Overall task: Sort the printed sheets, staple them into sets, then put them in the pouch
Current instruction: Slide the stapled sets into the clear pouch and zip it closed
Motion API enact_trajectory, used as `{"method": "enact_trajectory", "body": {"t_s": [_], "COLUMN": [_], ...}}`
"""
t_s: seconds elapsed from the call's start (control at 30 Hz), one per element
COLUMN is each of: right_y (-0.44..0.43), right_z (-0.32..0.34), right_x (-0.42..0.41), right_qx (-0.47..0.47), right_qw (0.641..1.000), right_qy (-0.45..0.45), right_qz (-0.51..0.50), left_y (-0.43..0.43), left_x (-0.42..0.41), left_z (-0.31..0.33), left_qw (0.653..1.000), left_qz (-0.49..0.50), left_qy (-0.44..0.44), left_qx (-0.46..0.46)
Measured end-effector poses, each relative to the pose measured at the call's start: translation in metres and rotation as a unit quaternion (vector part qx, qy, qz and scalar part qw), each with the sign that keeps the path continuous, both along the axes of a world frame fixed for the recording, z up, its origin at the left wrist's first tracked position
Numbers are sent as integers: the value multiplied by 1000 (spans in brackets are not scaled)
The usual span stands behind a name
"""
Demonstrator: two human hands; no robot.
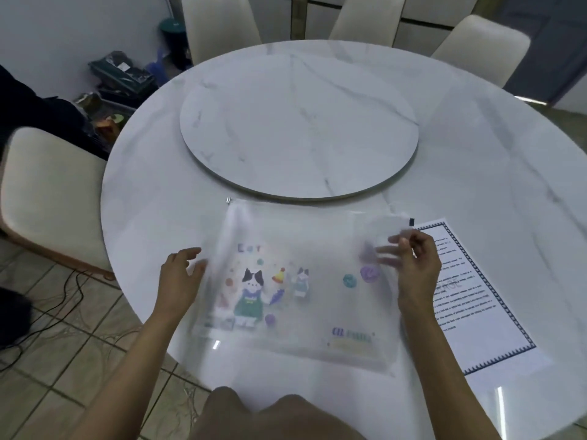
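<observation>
A round white marble table (476,160) carries a raised turntable disc (298,134) at its middle, cream chairs (47,198) stand around it, and black cables (60,300) trail over the tiled floor (79,385) near a cluttered crate (124,74).

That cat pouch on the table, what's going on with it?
A person is handling a translucent pouch printed with cartoon cats, lying flat on a round marble table. The left hand is at its left edge, and the right hand is by its upper right corner, near the zipper end. A printed sheet with a patterned border lies to the right, outside the pouch, partly under the right hand.
</observation>
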State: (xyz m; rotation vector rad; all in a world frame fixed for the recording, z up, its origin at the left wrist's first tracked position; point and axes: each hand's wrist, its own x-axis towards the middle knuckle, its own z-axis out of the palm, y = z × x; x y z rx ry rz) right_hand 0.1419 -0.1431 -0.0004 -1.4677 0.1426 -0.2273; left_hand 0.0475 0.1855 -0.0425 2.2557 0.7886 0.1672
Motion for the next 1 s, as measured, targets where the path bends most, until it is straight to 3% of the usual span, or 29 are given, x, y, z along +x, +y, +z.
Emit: {"method": "enact_trajectory", "body": {"t_s": [0.23, 0.43, 0.5, 0.63, 0.73, 0.9, 1.0], "right_y": [8, 9, 9, 19, 25, 10, -4], "right_z": [-14, -35, -38, -47, -58, -56, -45], "right_x": [-5, -30, -34, -45, -56, -74, -82], "right_qx": [98, 156, 167, 104, 89, -30, -114], "right_qw": [990, 968, 960, 954, 956, 961, 946], "right_qy": [32, 88, 102, 154, 196, 273, 283], "right_qz": [-98, -173, -199, -234, -201, 30, 105], "left_y": [-18, -24, -30, -58, -73, -70, -61], "left_x": [-12, -1, 3, 5, 3, 7, 12], "left_z": [-4, 2, 8, 7, 0, 1, -4], "left_qw": [984, 883, 884, 937, 962, 995, 991], "left_qz": [85, 217, 177, 81, 42, -46, -111], "left_qy": [-28, -100, -77, -3, 10, 18, 68], "left_qx": [-157, -404, -425, -340, -268, -86, 30]}}
